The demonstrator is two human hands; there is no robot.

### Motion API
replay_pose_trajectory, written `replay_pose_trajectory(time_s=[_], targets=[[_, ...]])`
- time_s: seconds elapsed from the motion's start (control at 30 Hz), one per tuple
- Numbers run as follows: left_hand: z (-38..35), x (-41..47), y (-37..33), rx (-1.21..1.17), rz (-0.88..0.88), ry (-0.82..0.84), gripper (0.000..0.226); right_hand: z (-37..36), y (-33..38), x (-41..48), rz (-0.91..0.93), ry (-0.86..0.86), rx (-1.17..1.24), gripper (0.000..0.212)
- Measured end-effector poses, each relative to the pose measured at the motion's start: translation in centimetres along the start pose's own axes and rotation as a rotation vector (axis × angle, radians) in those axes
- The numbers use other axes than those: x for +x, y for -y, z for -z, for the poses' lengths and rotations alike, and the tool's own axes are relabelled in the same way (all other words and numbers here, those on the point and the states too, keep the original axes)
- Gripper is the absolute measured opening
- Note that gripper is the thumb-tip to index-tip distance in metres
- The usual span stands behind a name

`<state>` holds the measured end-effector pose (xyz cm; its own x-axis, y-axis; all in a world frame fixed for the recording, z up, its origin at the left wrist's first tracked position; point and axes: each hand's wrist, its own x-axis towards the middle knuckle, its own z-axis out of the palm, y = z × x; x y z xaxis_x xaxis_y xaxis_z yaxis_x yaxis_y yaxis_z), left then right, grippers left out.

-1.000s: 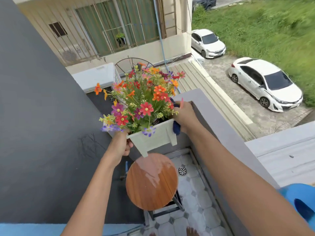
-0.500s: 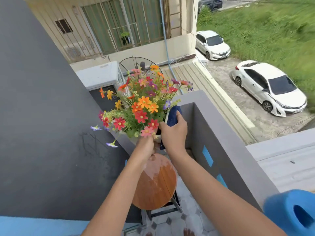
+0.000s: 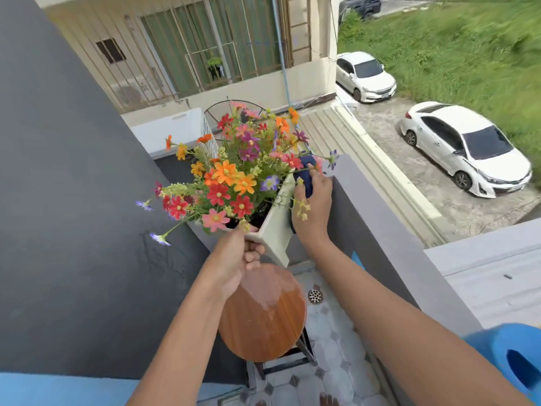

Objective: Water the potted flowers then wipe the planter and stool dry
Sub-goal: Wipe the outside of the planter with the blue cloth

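A white planter [image 3: 278, 224] full of red, orange and pink flowers [image 3: 234, 177] is lifted in the air above the round wooden stool [image 3: 263, 315]. The planter is tilted, its long side facing right. My left hand [image 3: 237, 259] grips its near corner from below. My right hand [image 3: 311, 206] presses a dark blue cloth [image 3: 306, 174] against the planter's right side wall. The stool's top shows a pale wet patch on its far half.
A grey balcony parapet [image 3: 389, 230] runs along the right, a dark wall [image 3: 73, 200] along the left. A floor drain [image 3: 315, 295] sits in the tiled floor beside the stool. A blue watering can [image 3: 515, 358] is at the lower right. Cars are parked far below.
The planter has turned and tilted in my hands. My left hand shifted from its left end to the near corner, and my right hand slid the cloth along the right side.
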<state>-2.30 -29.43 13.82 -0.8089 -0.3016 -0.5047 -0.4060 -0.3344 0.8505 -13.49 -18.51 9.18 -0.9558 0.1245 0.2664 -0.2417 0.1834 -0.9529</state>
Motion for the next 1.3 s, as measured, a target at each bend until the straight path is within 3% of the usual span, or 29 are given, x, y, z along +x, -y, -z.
replay_pose_trajectory(time_s=[0.17,0.37,0.7,0.83,1.03,1.2,1.3], targets=[[0.4,0.7,-0.6,-0.117,-0.017,-0.011,0.027,-0.8,-1.8,-5.2,0.077,0.104,-0.041,0.047],[0.3,1.4,-0.3,-0.057,-0.050,-0.105,0.029,-1.0,1.3,-8.3,0.023,0.131,0.158,0.043],[0.6,0.3,0.5,0.065,-0.057,-0.082,0.030,-0.6,1.7,-0.3,-0.057,0.049,0.071,0.043],[-0.1,0.8,0.5,0.062,-0.068,-0.142,0.033,-1.3,0.5,-4.1,-0.147,0.078,0.088,0.045],[0.5,1.8,-0.2,0.063,-0.091,-0.216,0.029,-0.6,0.9,-9.8,-0.133,0.235,0.239,0.040],[1.2,1.4,0.1,0.144,-0.039,-0.156,0.026,0.2,1.5,-4.9,-0.140,0.061,0.269,0.037],[1.9,0.7,0.4,0.180,-0.033,-0.144,0.023,1.8,1.1,-0.1,-0.154,0.113,0.203,0.036]])
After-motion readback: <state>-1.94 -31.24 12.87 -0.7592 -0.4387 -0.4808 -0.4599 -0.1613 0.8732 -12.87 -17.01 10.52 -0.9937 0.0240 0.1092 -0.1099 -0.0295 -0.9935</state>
